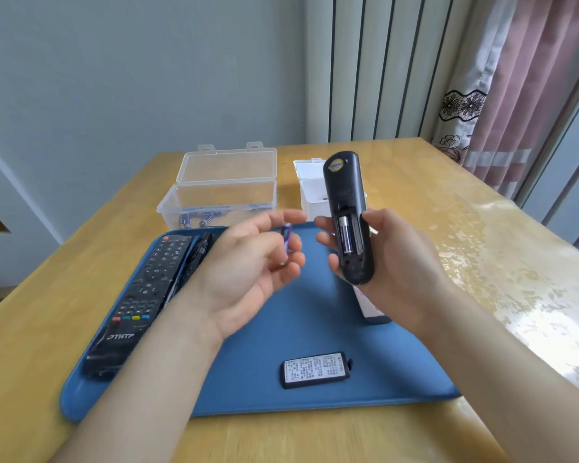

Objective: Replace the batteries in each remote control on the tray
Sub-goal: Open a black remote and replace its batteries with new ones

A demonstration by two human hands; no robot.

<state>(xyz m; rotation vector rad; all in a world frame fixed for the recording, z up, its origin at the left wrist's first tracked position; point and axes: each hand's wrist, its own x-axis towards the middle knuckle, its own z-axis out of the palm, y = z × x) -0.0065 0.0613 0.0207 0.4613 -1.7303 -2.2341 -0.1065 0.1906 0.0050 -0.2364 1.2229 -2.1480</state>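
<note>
My right hand (378,259) grips a black remote (345,192) upright above the blue tray (281,329), back side toward me. Its battery bay is uncovered, with one battery (346,235) in the left slot and the right slot bare. My left hand (254,262) holds a small purple battery (287,237) in its fingers, just left of the remote. The remote's battery cover (316,369) lies on the tray near its front. A black THTF remote (141,302) lies along the tray's left side, with another dark remote (198,252) beside it, partly hidden by my left wrist.
A clear plastic box (221,192) with its lid up stands behind the tray and holds several batteries. A white container (310,188) stands to its right, partly hidden by the held remote. Something white and black (371,310) lies under my right wrist. Curtains hang at the right.
</note>
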